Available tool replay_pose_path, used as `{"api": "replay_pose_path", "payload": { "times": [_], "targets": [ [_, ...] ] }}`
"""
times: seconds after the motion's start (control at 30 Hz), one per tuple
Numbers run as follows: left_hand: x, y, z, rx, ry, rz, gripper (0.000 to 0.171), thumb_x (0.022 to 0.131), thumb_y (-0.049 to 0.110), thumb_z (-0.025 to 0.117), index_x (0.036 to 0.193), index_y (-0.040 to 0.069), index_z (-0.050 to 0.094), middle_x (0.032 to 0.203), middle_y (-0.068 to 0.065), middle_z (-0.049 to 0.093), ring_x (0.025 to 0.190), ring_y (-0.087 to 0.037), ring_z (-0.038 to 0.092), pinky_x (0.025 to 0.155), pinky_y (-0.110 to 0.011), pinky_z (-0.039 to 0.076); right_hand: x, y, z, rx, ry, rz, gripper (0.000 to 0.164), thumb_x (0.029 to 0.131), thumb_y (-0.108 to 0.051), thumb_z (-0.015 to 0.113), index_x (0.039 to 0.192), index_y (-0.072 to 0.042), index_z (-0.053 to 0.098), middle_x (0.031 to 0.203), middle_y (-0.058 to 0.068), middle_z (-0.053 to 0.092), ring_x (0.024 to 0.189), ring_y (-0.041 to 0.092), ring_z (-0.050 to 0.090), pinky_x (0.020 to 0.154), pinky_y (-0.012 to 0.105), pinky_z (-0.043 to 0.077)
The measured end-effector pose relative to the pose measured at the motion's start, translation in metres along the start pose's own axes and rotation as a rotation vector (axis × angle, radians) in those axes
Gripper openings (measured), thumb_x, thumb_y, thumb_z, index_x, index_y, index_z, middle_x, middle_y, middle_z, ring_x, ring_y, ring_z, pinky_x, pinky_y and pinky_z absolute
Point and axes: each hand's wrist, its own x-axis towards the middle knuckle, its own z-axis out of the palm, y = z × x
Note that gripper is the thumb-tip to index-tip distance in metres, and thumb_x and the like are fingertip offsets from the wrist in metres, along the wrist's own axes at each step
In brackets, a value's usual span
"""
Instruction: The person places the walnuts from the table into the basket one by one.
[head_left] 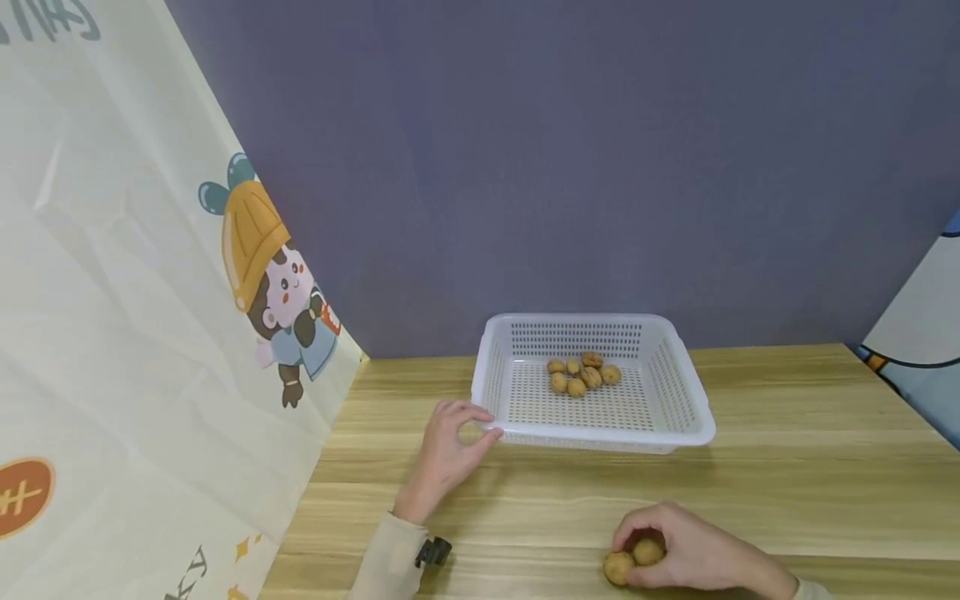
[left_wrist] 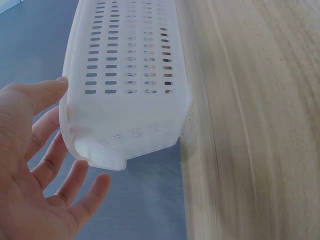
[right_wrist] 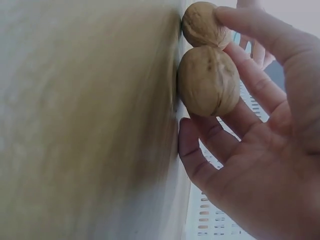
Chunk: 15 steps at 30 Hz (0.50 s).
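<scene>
- Curling round two walnuts [head_left: 632, 560] on the table [head_left: 787, 467], the right hand [head_left: 690, 557] is gathering them at the near edge; fingers closing, nuts not yet lifted.
- Left hand [head_left: 444, 454], fingers relaxed & spread, is touching the basket [head_left: 671, 400] corner, steadying it.
- Next move, probably: lifting nuts over the near rim w/o dropping.
- More walnuts [head_left: 582, 373] are lying inside the basket; nothing blocking the path.
</scene>
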Motion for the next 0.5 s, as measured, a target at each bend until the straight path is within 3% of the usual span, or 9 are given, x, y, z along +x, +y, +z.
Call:
{"api": "replay_pose_path", "payload": {
  "times": [0.27,0.5],
  "targets": [
    [0.001,0.001,0.001,0.007,0.012,0.015,0.024,0.086,0.03,0.089,0.104,0.017,0.081,0.113,0.002,0.078,0.118,-0.023,0.065,0.109,-0.05,0.052,0.002,-0.011,-0.011,-0.034,0.027,0.014,0.022,0.095,-0.021,0.081,0.114,-0.03,0.074,0.11,-0.016,0.076,0.103,0.0,0.066,0.086,0.022,0.056],
    [0.0,0.001,0.001,-0.002,0.028,0.021,0.022,0.085,0.027,0.089,0.102,0.016,0.081,0.111,0.002,0.078,0.116,-0.023,0.065,0.106,-0.051,0.053,0.015,-0.033,-0.038,-0.062,0.049,-0.049,0.025,0.095,-0.014,0.08,0.114,-0.029,0.074,0.107,-0.013,0.078,0.101,0.008,0.072,0.089,0.031,0.061]
  ]
}}
